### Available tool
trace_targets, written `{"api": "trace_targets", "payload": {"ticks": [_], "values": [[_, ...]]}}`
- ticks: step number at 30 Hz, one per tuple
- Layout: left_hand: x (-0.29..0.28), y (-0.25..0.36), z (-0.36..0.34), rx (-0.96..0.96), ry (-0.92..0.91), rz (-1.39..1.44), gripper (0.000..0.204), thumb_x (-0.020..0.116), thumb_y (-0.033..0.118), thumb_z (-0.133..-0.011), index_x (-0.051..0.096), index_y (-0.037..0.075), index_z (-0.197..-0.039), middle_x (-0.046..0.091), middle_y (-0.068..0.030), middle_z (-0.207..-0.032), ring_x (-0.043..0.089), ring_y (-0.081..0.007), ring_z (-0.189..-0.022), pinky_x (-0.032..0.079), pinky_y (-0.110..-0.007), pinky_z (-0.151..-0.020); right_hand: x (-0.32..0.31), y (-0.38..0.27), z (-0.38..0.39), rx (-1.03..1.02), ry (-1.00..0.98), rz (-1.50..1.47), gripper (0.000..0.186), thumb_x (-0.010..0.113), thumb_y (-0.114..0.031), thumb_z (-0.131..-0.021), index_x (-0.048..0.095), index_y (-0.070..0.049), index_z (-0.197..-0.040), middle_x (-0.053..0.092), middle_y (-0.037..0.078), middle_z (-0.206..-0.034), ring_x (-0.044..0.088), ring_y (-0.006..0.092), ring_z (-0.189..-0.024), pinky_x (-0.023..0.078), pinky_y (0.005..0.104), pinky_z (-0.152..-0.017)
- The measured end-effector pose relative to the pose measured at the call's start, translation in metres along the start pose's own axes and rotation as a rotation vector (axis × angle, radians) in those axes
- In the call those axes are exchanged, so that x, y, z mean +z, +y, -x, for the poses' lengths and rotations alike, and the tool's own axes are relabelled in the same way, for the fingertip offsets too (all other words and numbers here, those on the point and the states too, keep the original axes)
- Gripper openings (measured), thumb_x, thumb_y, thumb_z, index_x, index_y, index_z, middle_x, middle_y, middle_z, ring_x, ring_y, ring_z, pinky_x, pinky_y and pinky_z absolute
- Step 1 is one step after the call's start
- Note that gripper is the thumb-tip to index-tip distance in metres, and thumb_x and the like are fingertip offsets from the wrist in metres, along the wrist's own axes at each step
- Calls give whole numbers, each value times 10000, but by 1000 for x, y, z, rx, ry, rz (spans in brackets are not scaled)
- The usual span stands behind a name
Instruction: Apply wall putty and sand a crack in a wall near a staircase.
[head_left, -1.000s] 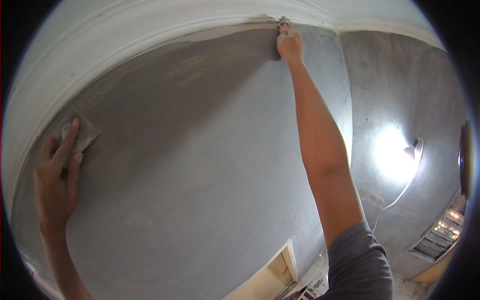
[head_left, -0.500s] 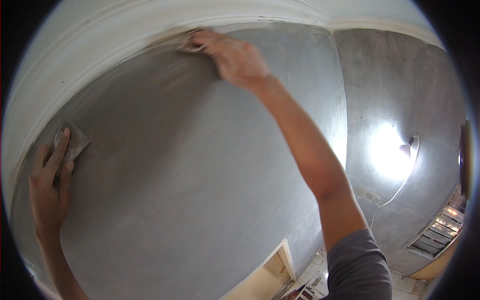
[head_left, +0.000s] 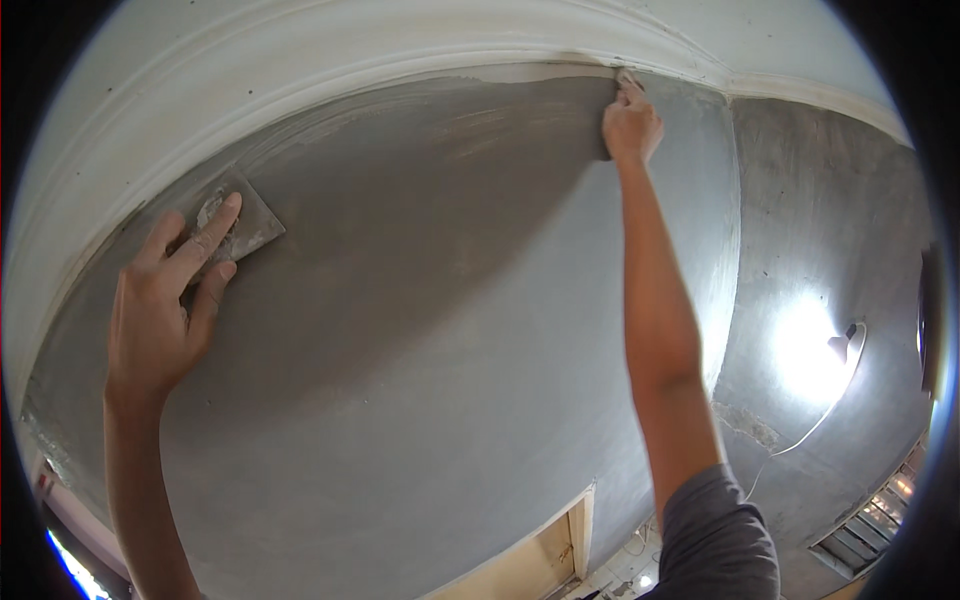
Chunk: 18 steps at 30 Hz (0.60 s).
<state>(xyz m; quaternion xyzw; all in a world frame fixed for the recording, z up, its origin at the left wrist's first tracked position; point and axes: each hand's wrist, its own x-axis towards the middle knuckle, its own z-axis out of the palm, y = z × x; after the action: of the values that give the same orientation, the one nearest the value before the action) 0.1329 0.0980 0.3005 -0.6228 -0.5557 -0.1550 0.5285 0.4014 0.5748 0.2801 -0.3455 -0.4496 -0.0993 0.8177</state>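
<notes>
A grey plastered wall (head_left: 400,290) fills most of the view, with a white cornice (head_left: 440,72) along its top. My left hand (head_left: 165,320) is closed around a flat square putty scraper (head_left: 262,215), its face smeared with dried putty. The scraper is close to the wall at upper left; whether it touches is unclear. High on the right, my right hand (head_left: 632,130) presses a small crumpled rag-like piece (head_left: 626,77) against the seam under the cornice. Most of that piece is hidden by my fingers. Pale, streaky smears show on the wall between my hands.
A bright lamp (head_left: 840,345) with a white cable (head_left: 825,412) hangs on the adjoining wall. Lower right is a barred window opening (head_left: 870,525). The top of a door frame (head_left: 580,530) shows at the bottom, beside a tiled floor (head_left: 632,565).
My right hand has slid rightward along the cornice seam with the rag-like piece, toward the corner. The view has shifted; my left hand and scraper now appear further right and higher.
</notes>
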Motion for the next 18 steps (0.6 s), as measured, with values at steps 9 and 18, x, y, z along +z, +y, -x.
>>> {"api": "trace_targets", "payload": {"ticks": [9, 18], "values": [[-6, -11, 3, 19, -59, -56, 554, 668, 25, -898, 622, 150, -1435, 495, -142, -921, 528, -279, -754, 482, -372, -696, -63, -267, 150, -850, -243, -723, 394, 532, -71, -911, 682, -108, -1274, 638, 133, -1388, 537, 302, -1371, 429, 423, -1166], [-8, -14, 8, -121, -119, -146, 564, 696, 50, -893, 618, 160, -1441, 505, -137, -939, 530, -270, -773, 488, -362, -740, -28, -90, 51, -560, -294, -492, 459, 360, -55, -1023, 729, -196, -1255, 679, 32, -1358, 565, 220, -1360, 483, 330, -1099]]}}
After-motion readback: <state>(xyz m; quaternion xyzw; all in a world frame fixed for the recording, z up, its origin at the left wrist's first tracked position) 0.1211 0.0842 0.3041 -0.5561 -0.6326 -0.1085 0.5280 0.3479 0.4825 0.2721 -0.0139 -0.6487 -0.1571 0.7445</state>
